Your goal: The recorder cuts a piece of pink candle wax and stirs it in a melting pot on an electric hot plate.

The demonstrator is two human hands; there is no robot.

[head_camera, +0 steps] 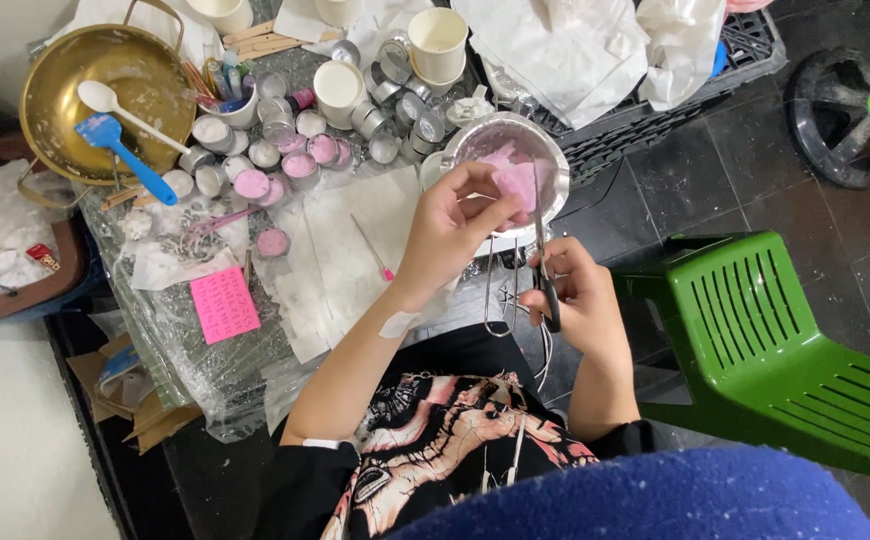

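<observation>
Pink wax lump (pixel 515 178) sits in a small metal pot (pixel 511 168), 12 o'clock of both hands, at the edge of the plastic-covered worktop (pixel 205 370). Left hand (pixel 447 232) pinches the pot's near rim, fingertips curled over it. Right hand (pixel 577 300) is closed around dark-handled scissors (pixel 545 262), blades pointing up into the pot. Wire tongs (pixel 498 285) hang between the hands. Small tins (pixel 285 150) with pink and white fill at 10 o'clock; brass bowl (pixel 55 100) with blue spatula (pixel 125 152) beyond. Green plastic stool (pixel 765 340) at 3 o'clock.
</observation>
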